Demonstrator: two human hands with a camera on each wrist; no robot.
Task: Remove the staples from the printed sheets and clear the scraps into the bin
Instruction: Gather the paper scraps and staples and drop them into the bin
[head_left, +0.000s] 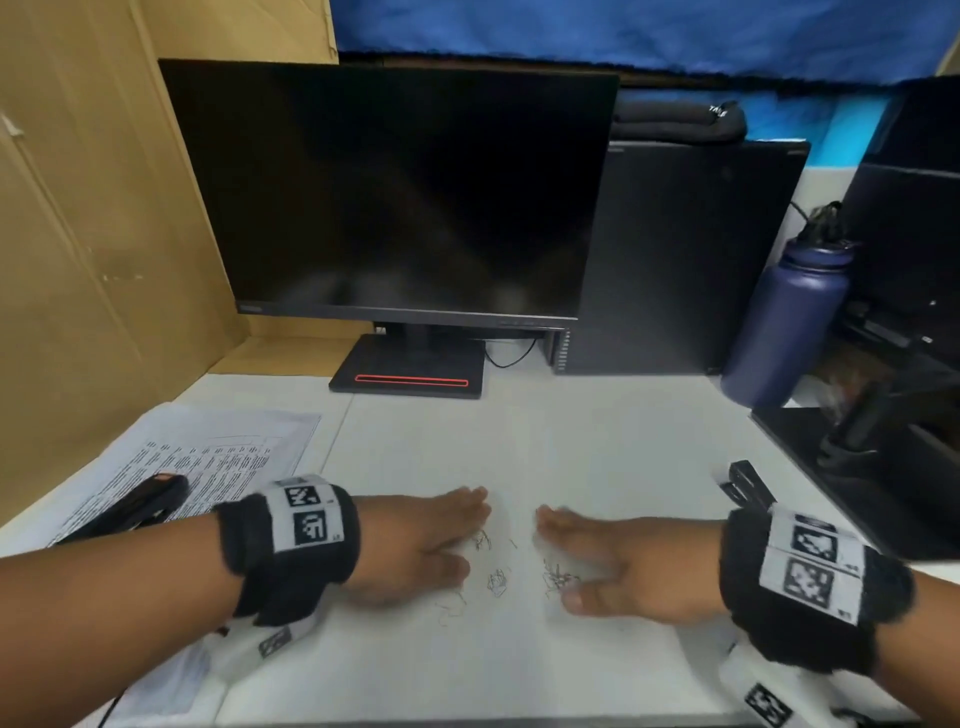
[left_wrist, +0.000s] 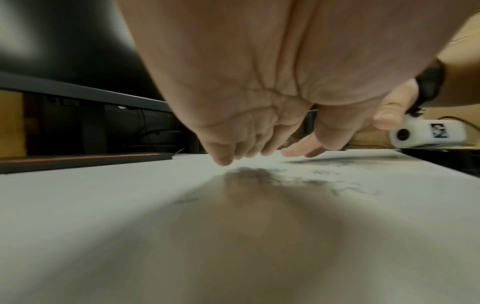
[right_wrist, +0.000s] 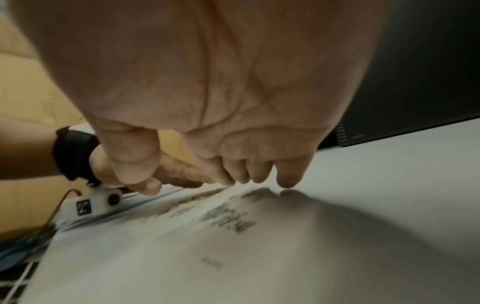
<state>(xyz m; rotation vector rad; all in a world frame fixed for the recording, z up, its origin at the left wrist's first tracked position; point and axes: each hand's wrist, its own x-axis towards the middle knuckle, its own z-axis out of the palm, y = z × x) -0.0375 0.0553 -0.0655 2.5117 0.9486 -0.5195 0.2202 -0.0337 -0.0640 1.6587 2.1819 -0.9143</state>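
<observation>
Several loose bent staples lie scattered on the white desk between my two hands. My left hand lies flat, palm down, fingers straight, at the left side of the staples. My right hand lies flat opposite it, fingers pointing left; some staples sit right by its thumb. Neither hand holds anything. The printed sheets lie at the left with a black staple remover on them. In the wrist views the staples show as a dark blur before the fingertips. No bin is in view.
A dark monitor on its stand fills the back of the desk. A computer tower and a blue bottle stand at the right. A black stapler lies behind my right wrist. Cardboard walls the left side.
</observation>
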